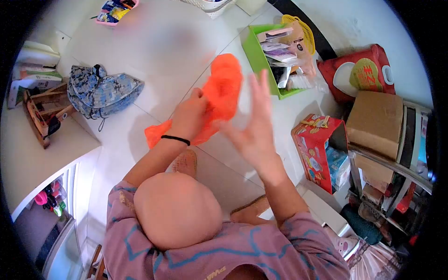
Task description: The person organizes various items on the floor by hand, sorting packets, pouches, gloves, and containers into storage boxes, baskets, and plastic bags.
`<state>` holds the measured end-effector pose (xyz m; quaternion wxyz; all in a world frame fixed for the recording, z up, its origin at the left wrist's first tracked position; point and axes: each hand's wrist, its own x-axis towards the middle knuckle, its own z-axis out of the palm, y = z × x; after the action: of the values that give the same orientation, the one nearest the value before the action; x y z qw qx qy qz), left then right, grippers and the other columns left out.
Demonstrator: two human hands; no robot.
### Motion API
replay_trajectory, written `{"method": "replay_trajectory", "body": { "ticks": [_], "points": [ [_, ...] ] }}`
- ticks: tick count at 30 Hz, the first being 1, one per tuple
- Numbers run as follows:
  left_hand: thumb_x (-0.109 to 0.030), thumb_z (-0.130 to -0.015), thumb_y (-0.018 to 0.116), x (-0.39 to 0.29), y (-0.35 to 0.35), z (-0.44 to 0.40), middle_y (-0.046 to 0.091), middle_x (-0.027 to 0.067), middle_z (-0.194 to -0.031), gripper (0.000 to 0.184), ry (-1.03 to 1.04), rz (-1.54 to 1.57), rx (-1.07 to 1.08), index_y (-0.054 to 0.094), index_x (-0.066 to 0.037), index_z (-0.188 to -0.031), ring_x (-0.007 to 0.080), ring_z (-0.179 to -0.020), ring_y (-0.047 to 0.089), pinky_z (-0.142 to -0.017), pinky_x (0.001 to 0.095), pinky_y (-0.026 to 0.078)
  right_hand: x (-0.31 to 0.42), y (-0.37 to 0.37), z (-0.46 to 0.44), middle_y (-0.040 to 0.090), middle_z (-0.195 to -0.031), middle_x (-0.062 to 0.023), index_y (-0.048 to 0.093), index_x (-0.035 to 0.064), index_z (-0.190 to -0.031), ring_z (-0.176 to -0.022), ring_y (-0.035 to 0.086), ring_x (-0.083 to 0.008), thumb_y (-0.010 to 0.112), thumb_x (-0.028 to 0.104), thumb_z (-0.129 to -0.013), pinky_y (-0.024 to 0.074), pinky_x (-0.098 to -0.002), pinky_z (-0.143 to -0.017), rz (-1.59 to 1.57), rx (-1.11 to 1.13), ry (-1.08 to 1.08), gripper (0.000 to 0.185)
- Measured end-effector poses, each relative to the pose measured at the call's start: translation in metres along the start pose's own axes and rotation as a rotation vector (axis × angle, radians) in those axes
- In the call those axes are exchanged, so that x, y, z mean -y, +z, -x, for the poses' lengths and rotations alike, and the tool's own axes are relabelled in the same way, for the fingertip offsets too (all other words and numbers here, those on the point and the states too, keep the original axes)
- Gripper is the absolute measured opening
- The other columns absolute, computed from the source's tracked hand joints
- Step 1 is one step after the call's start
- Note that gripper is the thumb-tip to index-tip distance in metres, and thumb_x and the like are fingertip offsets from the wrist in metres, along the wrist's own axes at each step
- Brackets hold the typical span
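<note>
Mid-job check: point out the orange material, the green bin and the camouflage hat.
Orange material (pixel 226 78): head view, on its bunched upper part.
Green bin (pixel 257 58): head view, on its wall at picture left.
Camouflage hat (pixel 106 92): head view, on its patterned fabric.

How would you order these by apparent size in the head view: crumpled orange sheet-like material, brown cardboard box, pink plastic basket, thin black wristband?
1. Orange material and cardboard box: too close to rank; the left hand hides some material.
2. Pink basket, cut off at top.
3. Black wristband.
</note>
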<state>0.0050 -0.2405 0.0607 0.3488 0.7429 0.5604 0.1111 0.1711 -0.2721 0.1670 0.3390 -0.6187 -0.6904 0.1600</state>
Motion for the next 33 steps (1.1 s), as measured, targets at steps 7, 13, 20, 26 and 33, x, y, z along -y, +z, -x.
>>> {"method": "replay_trajectory", "body": {
  "ticks": [7,13,20,26,33],
  "points": [
    [-0.009,-0.075,0.065,0.053,-0.036,-0.019,0.061,0.0133,-0.115,0.048,-0.028,0.038,-0.228,0.057,-0.013,-0.122,0.0309,-0.104,0.061,-0.086,0.0396,0.05,-0.118,0.011,0.001,0.066,-0.098,-0.0208,0.056,0.0069,-0.119,-0.088,0.065,-0.0363,0.061,0.011,-0.085,0.0513,-0.0412,-0.076,0.031,0.034,0.25,0.035],
    [-0.031,-0.077,0.075,0.143,-0.081,-0.024,0.037,0.0171,-0.147,0.068,-0.106,0.203,-0.237,0.047,-0.019,-0.139,0.0326,-0.138,0.032,-0.111,0.0388,0.03,-0.119,0.016,0.047,0.064,-0.074,-0.0178,0.055,0.0013,-0.105,-0.056,0.063,-0.028,0.054,0.011,-0.088,0.0501,-0.0374,-0.053,-0.025,0.006,0.683,0.019],
    [-0.051,-0.064,0.081,0.221,-0.075,0.031,0.013,0.0087,-0.159,0.112,-0.836,-0.475,-0.005,0.016,-0.025,-0.152,0.0312,-0.146,0.011,-0.11,0.0661,0.014,-0.12,0.035,0.077,0.059,-0.068,-0.0106,0.048,-0.0003,-0.102,-0.044,0.056,-0.0154,0.052,0.012,-0.091,0.0427,-0.0295,-0.038,-0.471,0.13,0.937,0.018],
    [-0.034,-0.085,0.067,0.298,-0.052,0.065,0.047,0.0019,-0.143,0.055,-0.43,-0.623,-0.405,0.052,-0.017,-0.134,0.0249,-0.138,0.035,-0.113,0.0544,0.019,-0.122,0.031,0.079,0.059,-0.071,-0.0102,0.049,-0.0006,-0.101,-0.044,0.055,-0.0157,0.052,0.011,-0.091,0.0446,-0.0283,-0.041,-0.54,0.217,0.96,0.016],
    [-0.045,-0.077,0.075,0.281,-0.078,0.064,0.06,0.0176,-0.122,0.068,-0.937,-0.366,-1.346,0.057,0.001,-0.123,0.0331,-0.111,0.055,-0.099,0.05,0.037,-0.138,0.021,0.091,0.06,-0.077,-0.0095,0.049,-0.0001,-0.101,-0.049,0.056,-0.0127,0.056,0.014,-0.091,0.045,-0.0264,-0.042,-0.453,0.278,0.947,0.018]
  ]
}}
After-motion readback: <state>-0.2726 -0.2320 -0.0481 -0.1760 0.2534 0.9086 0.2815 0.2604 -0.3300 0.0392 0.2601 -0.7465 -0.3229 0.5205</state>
